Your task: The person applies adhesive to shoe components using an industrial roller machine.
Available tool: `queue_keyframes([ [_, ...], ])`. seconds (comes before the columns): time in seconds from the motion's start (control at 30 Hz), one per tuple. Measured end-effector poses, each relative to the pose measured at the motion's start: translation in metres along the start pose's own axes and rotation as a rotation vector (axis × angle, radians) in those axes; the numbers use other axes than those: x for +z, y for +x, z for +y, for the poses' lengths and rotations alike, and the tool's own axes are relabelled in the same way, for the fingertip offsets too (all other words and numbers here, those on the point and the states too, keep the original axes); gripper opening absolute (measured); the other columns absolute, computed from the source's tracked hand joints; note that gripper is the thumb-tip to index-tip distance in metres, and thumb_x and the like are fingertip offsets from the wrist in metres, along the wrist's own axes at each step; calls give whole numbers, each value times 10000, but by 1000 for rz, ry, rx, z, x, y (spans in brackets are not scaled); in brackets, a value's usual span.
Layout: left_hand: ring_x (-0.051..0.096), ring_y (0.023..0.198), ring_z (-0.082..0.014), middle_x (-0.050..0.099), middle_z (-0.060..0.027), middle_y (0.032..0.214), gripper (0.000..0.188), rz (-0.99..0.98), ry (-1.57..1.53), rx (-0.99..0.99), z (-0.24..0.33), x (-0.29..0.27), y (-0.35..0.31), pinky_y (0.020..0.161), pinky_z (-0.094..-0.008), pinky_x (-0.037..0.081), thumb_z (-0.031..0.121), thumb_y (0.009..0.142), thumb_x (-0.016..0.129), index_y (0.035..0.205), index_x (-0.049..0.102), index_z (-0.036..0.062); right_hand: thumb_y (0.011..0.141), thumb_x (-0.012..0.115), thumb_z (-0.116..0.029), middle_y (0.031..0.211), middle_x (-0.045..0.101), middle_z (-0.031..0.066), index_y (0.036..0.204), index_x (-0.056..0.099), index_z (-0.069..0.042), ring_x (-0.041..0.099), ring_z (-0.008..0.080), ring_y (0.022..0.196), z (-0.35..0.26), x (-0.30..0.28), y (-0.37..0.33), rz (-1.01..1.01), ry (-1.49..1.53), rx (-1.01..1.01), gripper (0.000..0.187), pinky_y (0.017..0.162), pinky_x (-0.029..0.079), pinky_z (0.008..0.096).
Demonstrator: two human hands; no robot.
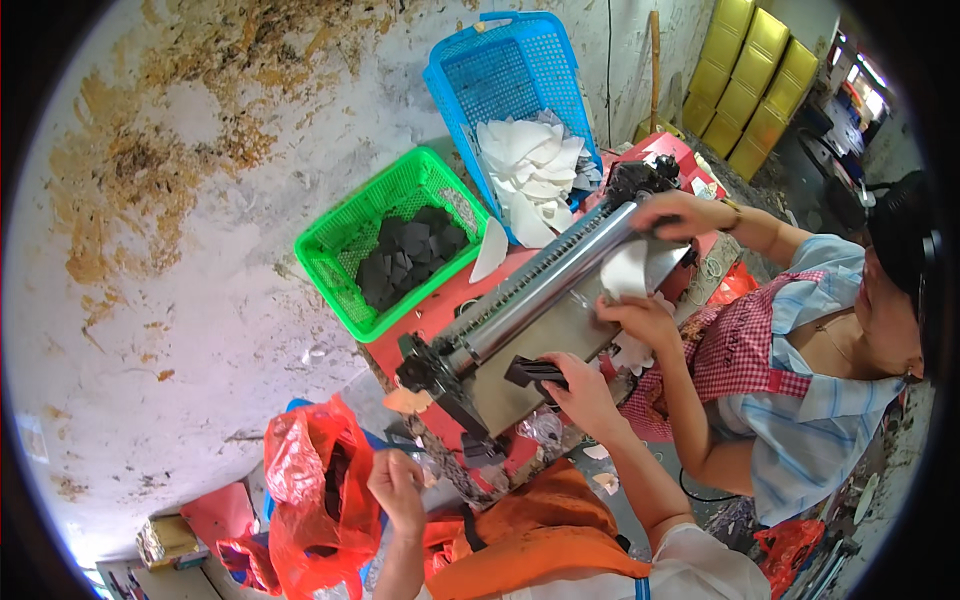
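Note:
My right hand point(585, 398) is closed on a small stack of black sheet pieces point(528, 372). It holds them over the near end of the metal plate point(508, 392) of a roller machine point(550, 285). Lower left, my left hand point(397, 487) has its fingers curled in beside a red plastic bag point(318, 500) with dark pieces inside; what the fingers hold, if anything, is hidden. Across the machine's far end, a co-worker's one hand point(682, 214) rests by the roller. The co-worker's other hand point(642, 322) holds a curved white sheet piece point(626, 268).
A green basket point(318, 262) of black pieces and a blue basket point(450, 80) heaped with white pieces stand behind the machine on a red table point(408, 330). The stained wall point(200, 330) bounds the left. Yellow tins point(750, 60) are stacked at the far right.

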State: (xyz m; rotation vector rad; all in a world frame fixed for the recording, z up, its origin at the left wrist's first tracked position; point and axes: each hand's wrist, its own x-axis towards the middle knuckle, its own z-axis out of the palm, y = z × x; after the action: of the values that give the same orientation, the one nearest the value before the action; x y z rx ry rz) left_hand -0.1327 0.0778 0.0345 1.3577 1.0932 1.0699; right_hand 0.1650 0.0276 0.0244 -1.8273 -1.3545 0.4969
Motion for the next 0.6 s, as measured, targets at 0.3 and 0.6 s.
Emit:
queue_keyframes([
  [0.3, 572, 733, -102, 637, -56, 809, 138, -88, 261, -55, -2, -17, 185, 726, -251, 470, 55, 848, 691, 936, 610, -14, 721, 661, 56, 1023, 531, 128, 1175, 581, -56, 536, 331, 971, -17, 15, 12, 123, -375, 32, 474, 845, 475, 416],
  [0.6, 604, 1033, -154, 642, -105, 1095, 446, -1278, 319, -206, -12, 109, 287, 911, -316, 478, 201, 907, 643, 1300, 556, 9, 688, 643, 103, 986, 540, 123, 1080, 650, -50, 542, 305, 950, -16, 16, 18, 164, -311, 79, 421, 811, 463, 374],
])
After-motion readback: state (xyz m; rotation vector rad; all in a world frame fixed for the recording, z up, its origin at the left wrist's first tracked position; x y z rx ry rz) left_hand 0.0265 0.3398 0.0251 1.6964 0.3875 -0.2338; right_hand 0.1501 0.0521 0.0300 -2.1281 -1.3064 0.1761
